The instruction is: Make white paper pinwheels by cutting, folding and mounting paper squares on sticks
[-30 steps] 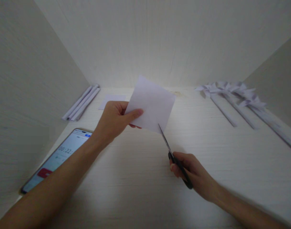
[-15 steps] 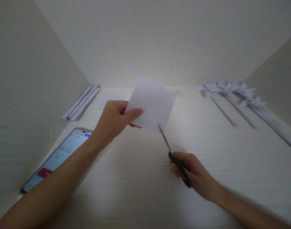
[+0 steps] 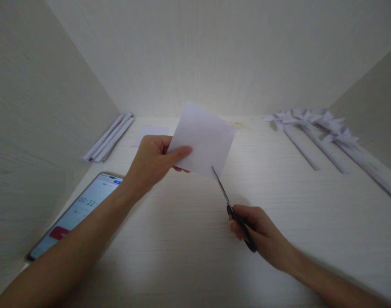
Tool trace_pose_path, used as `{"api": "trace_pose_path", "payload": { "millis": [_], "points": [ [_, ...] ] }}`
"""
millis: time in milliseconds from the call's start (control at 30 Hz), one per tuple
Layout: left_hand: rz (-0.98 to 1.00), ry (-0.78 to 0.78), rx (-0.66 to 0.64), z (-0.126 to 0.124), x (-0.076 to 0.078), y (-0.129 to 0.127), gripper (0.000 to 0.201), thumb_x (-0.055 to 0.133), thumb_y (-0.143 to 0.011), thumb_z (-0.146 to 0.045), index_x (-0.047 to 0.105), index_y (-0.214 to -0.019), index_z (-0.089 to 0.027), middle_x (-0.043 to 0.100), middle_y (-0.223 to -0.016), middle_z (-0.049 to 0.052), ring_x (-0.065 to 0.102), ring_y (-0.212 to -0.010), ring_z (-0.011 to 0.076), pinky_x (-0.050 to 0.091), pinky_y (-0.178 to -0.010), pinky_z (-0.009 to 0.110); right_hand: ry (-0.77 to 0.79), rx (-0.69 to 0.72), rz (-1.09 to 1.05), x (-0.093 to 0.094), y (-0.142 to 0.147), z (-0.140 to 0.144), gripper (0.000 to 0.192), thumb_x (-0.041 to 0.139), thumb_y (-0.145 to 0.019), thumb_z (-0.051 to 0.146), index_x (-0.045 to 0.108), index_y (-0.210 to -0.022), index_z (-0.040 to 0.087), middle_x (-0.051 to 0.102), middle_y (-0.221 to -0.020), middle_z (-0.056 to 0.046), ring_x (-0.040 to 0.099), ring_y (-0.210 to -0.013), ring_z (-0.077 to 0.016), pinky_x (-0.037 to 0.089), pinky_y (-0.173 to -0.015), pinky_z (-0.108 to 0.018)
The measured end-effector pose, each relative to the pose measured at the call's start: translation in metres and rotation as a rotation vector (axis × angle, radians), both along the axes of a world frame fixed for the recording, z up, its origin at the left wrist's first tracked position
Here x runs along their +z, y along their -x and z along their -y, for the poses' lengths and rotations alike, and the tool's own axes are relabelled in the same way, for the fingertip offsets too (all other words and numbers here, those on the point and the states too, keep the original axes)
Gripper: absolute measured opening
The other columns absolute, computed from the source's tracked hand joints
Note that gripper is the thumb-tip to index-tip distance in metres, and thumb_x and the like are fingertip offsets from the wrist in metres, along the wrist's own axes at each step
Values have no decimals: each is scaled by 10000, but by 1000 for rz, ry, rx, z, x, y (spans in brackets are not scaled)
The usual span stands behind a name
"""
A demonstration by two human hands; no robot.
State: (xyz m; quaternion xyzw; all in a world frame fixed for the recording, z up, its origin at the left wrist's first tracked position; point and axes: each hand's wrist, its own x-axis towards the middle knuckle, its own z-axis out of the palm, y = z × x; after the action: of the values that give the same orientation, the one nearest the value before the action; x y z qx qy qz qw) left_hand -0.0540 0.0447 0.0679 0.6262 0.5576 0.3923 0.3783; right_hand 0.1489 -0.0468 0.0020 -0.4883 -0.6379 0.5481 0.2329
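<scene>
A square sheet of white paper (image 3: 203, 132) is held up above the table, turned so one corner points toward me. My left hand (image 3: 160, 156) pinches it at its left corner, thumb on top and fingers underneath. In my right hand (image 3: 255, 226) is a pair of scissors (image 3: 226, 199) with black handles, my fingers wrapped round them. The blades point up and left, their tip over the paper's near corner. How far apart the blades are is hard to see.
Rolled white paper sticks (image 3: 110, 139) lie at the back left, beside another paper sheet (image 3: 150, 133). A phone (image 3: 83, 209) showing a timer lies under my left forearm. Several paper pinwheels (image 3: 311, 124) on sticks rest at the back right. Walls enclose the white table (image 3: 182, 252).
</scene>
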Motion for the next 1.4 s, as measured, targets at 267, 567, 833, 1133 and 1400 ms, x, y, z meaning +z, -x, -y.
{"api": "trace_pose_path", "payload": {
  "millis": [267, 567, 833, 1133, 1400],
  "points": [
    [12, -14, -6, -1, -2, 0, 167, 604, -634, -300, 647, -610, -140, 638, -520, 8, 557, -413, 98, 428, -382, 164, -14, -6, -6, -1, 0, 0, 352, 410, -794, 432, 338, -556, 183, 308, -512, 47, 276, -469, -72, 226, -413, -211],
    [30, -21, -28, -1, -5, 1, 179, 611, -630, -305, 639, -601, -131, 627, -499, 8, 553, -411, 98, 429, -381, 165, 0, 1, -18, 0, 1, -1, 364, 416, -790, 455, 348, -561, 180, 311, -521, 46, 279, -478, -72, 226, -420, -213],
    [34, 42, -30, 3, -2, -3, 142, 606, -631, -278, 631, -579, -148, 627, -499, 5, 559, -423, 105, 443, -398, 178, 7, -8, -27, 0, 2, 0, 356, 418, -788, 457, 352, -572, 182, 300, -525, 49, 275, -481, -74, 222, -423, -216],
    [-29, 102, -36, 9, 1, -7, 133, 609, -625, -286, 640, -591, -161, 639, -515, 3, 574, -444, 112, 448, -404, 173, 2, -10, -25, 3, 3, -1, 362, 404, -786, 473, 356, -577, 181, 305, -537, 45, 278, -490, -77, 224, -426, -213],
    [-70, 91, -27, 10, 2, -7, 160, 599, -634, -306, 660, -637, -158, 648, -537, 13, 585, -466, 119, 456, -414, 174, 16, -20, -37, 4, 3, 0, 384, 394, -782, 501, 344, -573, 183, 297, -532, 49, 270, -477, -74, 217, -414, -211]
  ]
}}
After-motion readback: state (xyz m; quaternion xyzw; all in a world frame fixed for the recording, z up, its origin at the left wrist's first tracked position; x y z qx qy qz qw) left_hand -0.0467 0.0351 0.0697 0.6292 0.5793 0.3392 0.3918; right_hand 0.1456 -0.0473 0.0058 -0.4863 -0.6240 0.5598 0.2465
